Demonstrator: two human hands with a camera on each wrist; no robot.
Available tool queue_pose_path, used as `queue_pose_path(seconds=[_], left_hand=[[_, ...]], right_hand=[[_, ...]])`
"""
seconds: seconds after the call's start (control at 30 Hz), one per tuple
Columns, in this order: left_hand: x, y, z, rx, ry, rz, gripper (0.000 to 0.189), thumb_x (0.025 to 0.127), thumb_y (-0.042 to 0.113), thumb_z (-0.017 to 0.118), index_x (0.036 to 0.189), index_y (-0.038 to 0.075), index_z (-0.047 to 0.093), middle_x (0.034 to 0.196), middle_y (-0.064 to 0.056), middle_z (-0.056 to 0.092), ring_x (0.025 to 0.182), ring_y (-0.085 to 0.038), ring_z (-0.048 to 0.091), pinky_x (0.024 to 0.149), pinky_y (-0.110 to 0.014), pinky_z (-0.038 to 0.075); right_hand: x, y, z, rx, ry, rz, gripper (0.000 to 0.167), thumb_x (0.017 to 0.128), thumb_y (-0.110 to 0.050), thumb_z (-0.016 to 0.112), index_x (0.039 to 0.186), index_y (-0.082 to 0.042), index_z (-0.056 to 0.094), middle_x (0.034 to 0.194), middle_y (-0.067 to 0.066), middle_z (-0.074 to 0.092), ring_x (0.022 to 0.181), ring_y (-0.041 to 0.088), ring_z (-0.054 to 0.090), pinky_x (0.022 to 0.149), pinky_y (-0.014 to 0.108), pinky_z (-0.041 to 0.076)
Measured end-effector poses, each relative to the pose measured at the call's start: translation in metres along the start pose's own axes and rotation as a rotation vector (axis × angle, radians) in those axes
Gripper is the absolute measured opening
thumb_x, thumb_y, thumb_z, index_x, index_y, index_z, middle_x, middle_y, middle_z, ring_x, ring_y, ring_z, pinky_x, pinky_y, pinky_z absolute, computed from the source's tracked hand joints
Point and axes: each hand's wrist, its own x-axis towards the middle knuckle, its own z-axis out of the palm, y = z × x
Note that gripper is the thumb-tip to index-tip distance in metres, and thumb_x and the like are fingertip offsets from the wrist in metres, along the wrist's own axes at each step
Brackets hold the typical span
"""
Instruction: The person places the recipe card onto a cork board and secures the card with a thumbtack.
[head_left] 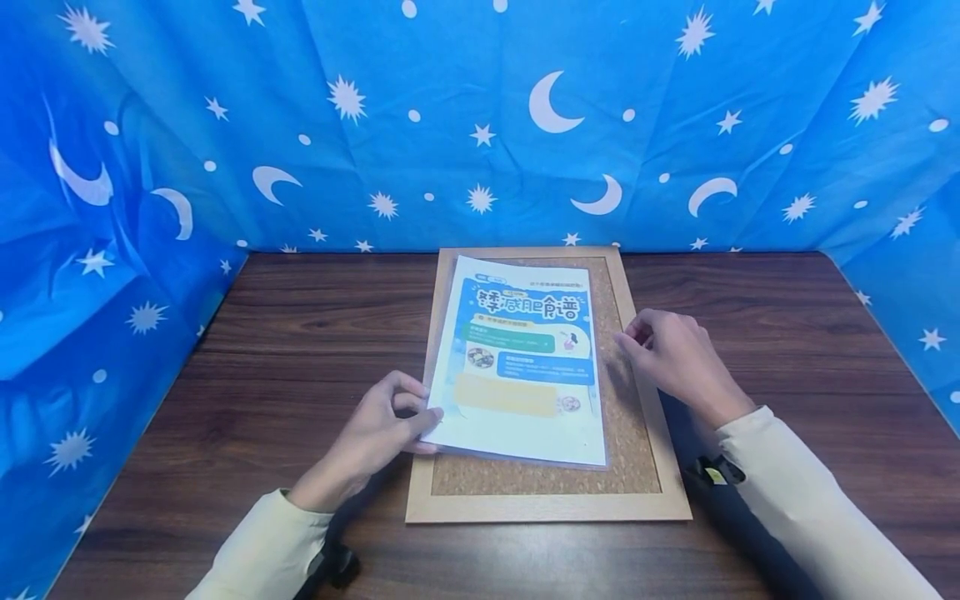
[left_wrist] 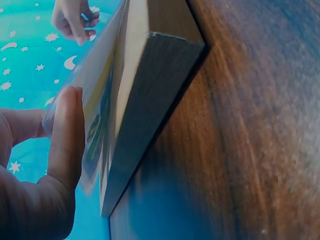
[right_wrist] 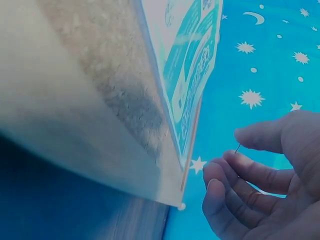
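A laminated printed sheet (head_left: 517,433), white with blue, green and yellow blocks, lies slightly turned over a cork board (head_left: 633,450) with a pale wooden frame (head_left: 547,508). My left hand (head_left: 378,429) pinches the sheet's lower left edge between thumb and fingers. In the left wrist view the sheet's near edge stands lifted off the board. My right hand (head_left: 682,358) hovers over the board's right frame side, apart from the sheet. Between its thumb and forefinger it pinches a thin pin (right_wrist: 237,148), seen in the right wrist view; its head is hidden.
The board rests on a dark wood-grain table (head_left: 300,333), its far edge near a blue cloth (head_left: 450,83) with white moons and stars. That cloth also rises at both sides. Dark wrist-worn devices show under each sleeve (head_left: 817,500).
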Motion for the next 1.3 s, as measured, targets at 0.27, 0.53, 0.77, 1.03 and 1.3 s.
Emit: queue_pose_path(seconds=[0.27,0.53,0.77,1.03,1.3], left_hand=[[0.0,0.0,0.003,0.033,-0.038,-0.014,0.042,0.089,0.007,0.077,0.118,-0.005,0.048,0.091,-0.016,0.065,0.067,-0.026,0.072,0.067,-0.038,0.063],[0.002,-0.002,0.004,0.138,-0.069,-0.018,0.04,0.088,0.01,0.079,0.115,-0.005,0.054,0.082,-0.014,0.066,0.061,-0.02,0.068,0.061,-0.035,0.062],[0.003,-0.003,0.006,0.211,-0.076,0.013,0.036,0.089,0.007,0.077,0.117,-0.007,0.057,0.082,-0.013,0.066,0.057,-0.018,0.067,0.057,-0.034,0.061],[0.001,-0.001,0.006,0.415,-0.067,0.049,0.043,0.09,0.011,0.077,0.126,-0.005,0.06,0.07,-0.003,0.067,0.053,-0.016,0.065,0.054,-0.03,0.057],[-0.002,0.005,0.008,0.698,-0.04,0.178,0.044,0.089,0.018,0.079,0.125,-0.003,0.066,0.063,0.008,0.062,0.052,-0.01,0.056,0.052,-0.027,0.044]], right_hand=[[0.011,-0.008,0.01,0.033,-0.03,-0.019,0.017,0.099,-0.018,0.063,0.097,-0.002,0.068,0.084,0.011,0.066,0.068,0.023,0.058,0.054,0.031,0.048],[0.024,-0.019,0.021,0.048,-0.075,-0.028,0.013,0.098,-0.015,0.064,0.094,-0.004,0.068,0.087,0.011,0.068,0.072,0.024,0.059,0.053,0.03,0.046],[0.037,-0.03,0.031,0.041,-0.125,-0.028,0.014,0.099,-0.016,0.064,0.099,-0.004,0.071,0.093,0.01,0.07,0.076,0.023,0.062,0.061,0.031,0.05],[0.057,-0.05,0.046,0.051,-0.163,-0.105,0.015,0.099,-0.016,0.065,0.101,-0.005,0.076,0.097,0.006,0.073,0.085,0.021,0.063,0.077,0.035,0.053],[0.083,-0.066,0.065,0.169,-0.197,-0.084,0.013,0.099,-0.012,0.067,0.098,-0.006,0.078,0.097,0.005,0.074,0.087,0.02,0.065,0.08,0.037,0.055]])
